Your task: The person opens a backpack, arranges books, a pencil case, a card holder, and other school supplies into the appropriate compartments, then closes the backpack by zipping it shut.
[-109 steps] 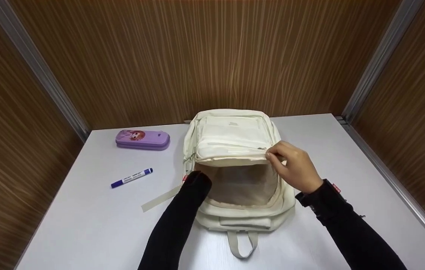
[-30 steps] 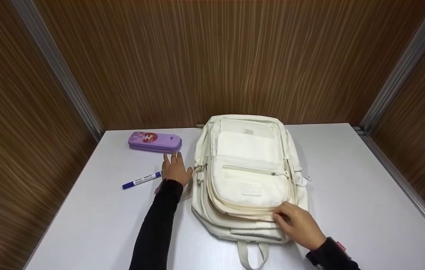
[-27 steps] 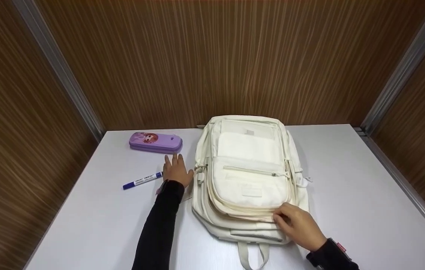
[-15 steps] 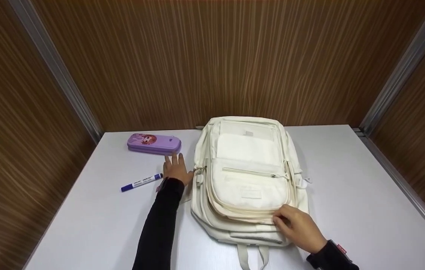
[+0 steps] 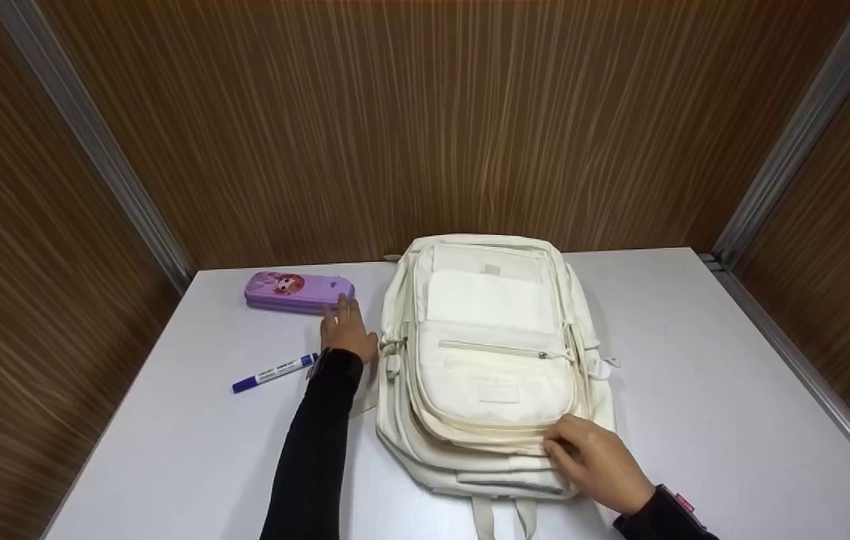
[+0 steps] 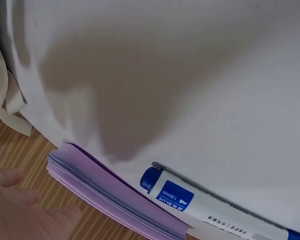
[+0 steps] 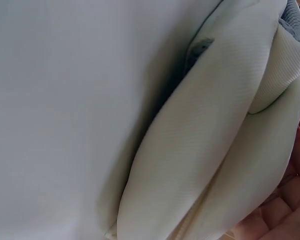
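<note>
Cream backpack (image 5: pixel 496 379): lies on the white table (image 5: pixel 162 457), front panel up, its carry handle (image 5: pixel 483 517) toward the person. The right hand (image 5: pixel 597 461) pinches the lower right lip of the front panel between thumb and fingers. Contents of the main compartment are not visible.

Purple zip-up pencil case (image 5: pixel 301 292), printed with a red-haired cartoon girl: sits on the table near its back edge, left of the backpack and apart from it. The left hand (image 5: pixel 348 330) is at the case's right end, fingers extended and parted, gripping nothing. Fingertips overlap the near side of the case in the head view; actual contact cannot be confirmed.

Blue marker (image 5: pixel 274 373): capped, lying on the table, one end just beside the left wrist.

Risks, in the inspector's judgement. The marker is round; a sideways sweep of the left sleeve (image 5: pixel 312 450) could set it rolling. The case looks smooth and hard-shelled; a push from straight fingers, without a grasp, could slide it toward the wood-grain panel (image 5: pixel 440 127). The pinch takes in little fabric; should it slip, the lip could sag. A loose webbing strap (image 5: pixel 364 403) beside the left wrist could snag the cuff.
</note>
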Motion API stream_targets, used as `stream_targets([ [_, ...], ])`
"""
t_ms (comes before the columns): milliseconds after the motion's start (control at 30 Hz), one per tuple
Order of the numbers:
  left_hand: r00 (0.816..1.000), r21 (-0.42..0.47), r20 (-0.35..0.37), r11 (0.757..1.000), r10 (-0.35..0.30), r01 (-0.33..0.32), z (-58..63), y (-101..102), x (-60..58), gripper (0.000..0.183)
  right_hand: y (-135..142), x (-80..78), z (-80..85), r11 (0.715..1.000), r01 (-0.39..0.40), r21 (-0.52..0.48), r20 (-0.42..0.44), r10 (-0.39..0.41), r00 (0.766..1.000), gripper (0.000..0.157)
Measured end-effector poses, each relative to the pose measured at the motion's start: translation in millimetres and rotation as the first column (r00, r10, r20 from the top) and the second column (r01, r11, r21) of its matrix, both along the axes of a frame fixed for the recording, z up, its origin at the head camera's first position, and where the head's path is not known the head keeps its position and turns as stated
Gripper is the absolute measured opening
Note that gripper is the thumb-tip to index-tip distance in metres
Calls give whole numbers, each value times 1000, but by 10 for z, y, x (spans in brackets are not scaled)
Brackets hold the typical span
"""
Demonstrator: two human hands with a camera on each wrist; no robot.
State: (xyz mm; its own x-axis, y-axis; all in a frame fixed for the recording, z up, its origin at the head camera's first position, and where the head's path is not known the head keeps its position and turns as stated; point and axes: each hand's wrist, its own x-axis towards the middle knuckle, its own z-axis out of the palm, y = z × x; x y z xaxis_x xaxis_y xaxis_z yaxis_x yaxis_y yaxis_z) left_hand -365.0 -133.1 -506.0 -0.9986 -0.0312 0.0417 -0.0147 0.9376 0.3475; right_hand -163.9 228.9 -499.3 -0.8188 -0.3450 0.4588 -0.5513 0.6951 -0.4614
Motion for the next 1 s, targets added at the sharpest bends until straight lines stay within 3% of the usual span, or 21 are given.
stream_targets([
  [367,1000,-13,-8,1000,5,-5,83,-43,-135,68,26,16,45,999,-29,14,-21,29,999,20],
  [633,997,-24,70,1000,20,-19,188,-81,-111,65,18,-5,41,998,-60,0,20,60,998,17],
  [833,999,-3,36,1000,23,-23,50,-128,-185,65,25,-9,43,998,-60,10,64,59,996,13],
  [1000,999,-1,24,1000,25,-25,-15,-129,-261,62,45,-22,49,999,-51,10,49,51,998,13],
])
